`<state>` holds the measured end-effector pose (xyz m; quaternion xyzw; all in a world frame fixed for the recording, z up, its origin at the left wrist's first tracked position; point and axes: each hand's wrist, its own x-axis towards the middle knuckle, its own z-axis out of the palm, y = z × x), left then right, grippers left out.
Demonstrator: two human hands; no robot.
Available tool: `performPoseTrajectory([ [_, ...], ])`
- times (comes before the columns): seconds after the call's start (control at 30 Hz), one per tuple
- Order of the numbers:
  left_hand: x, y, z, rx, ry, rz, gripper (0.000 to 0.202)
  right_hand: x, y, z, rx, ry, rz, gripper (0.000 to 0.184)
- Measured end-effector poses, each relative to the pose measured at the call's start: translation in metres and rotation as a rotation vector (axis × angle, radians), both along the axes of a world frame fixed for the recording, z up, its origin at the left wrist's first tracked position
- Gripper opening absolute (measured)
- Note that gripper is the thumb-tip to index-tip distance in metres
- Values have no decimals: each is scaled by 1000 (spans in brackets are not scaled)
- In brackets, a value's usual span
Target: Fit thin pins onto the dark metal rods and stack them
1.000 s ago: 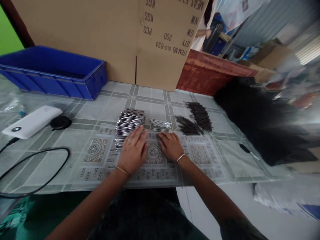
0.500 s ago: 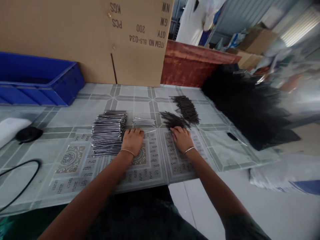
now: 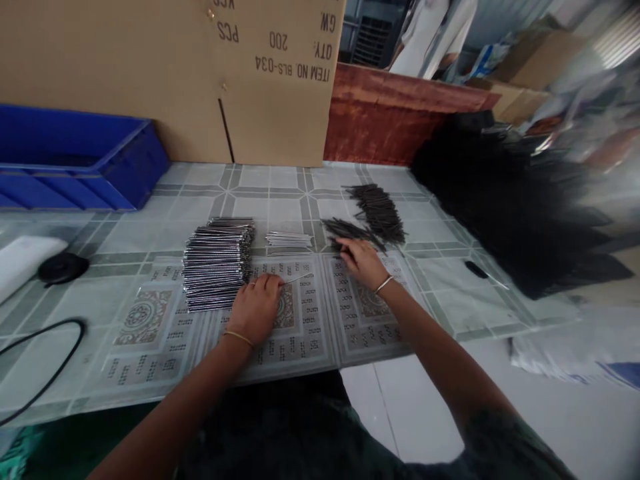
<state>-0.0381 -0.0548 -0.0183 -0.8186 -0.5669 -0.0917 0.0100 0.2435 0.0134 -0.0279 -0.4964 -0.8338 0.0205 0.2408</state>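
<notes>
Pinching 1 thin, straight, silver-coloured rod by its end, L hand is low over a clear, pattern-printed plastic mat, rod pointing R. R hand has fingers bent at the near edge of a loose pile of thin, dark-brown sticks; can't tell if it's gripping 1 or just touching. Step in hand, prob.: rod secured on L, selecting from the dark pile on R. Next move calls for a fine fingertip pinch to part 1 stick from the tangle, w/ rod kept steady. Btwn hands, near mat's far edge: a small row of loose silver rods. Just beside L hand: a big stack of shiny, dark-flecked metal rods. Behind loose pile: a 2nd, denser pile of dark sticks. Farther out: blue plastic crate far L, brown cardboard sheet at back, black heap far R, too blurred to ID.
</notes>
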Motion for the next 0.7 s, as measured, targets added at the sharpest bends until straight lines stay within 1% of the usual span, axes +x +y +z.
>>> performPoseTrajectory([
  [0.1,-4,-4,-7,22,-46,4,23,-23,-8,-4,-72,-58,116,19],
  [0.17,-5,-4,-11,48,-60,5,23,-30,-12,-7,-96,-23,134,17],
  [0.2,-6,-4,-12,59,-63,0,23,-29,-12,-8,-87,32,112,18],
  [0.3,-6,-4,-14,65,-54,-28,24,-7,-6,-8,-7,167,-13,24],
  [0.4,-5,-5,-15,58,-41,-38,25,26,8,-6,-16,185,-65,24],
  [0.43,-5,-5,-15,63,-42,-38,25,36,12,-6,-24,229,-85,24],
  [0.5,-6,-6,-15,76,-50,-42,26,50,20,-5,7,374,-169,28],
  [0.57,-6,-6,-16,79,-53,-50,26,56,27,-4,21,469,-225,30],
  [0.7,-7,-5,-17,67,-47,-62,25,49,37,5,-74,432,-156,27],
])
